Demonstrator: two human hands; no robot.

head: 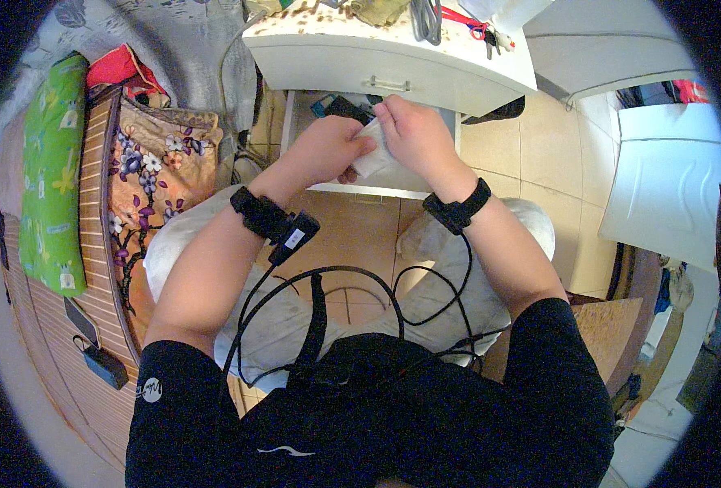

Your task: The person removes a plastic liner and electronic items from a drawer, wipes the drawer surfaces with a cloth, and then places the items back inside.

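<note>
Both hands are raised over a pulled-out white drawer (290,131) and hold one small, flat white packet or folded sheet (375,157) between them. My left hand (330,149) grips its left edge, with the thumb on top and fingers beneath. On its upper right side, my right hand (412,131) is closed on the same white thing. Behind the hands, dark flat items (348,110) lie inside the drawer, partly hidden. Each wrist wears a black strap; a black box and cable hang from the left one, and a cable from the right.
Above the drawer stands a white cabinet (336,61) with a closed drawer and handle, its top bearing a grey cable (426,21), red scissors or cord, and keys (490,44). A bed with a floral blanket (165,158) and green pillow (55,177) is at left. Black cables (336,268) loop over my lap.
</note>
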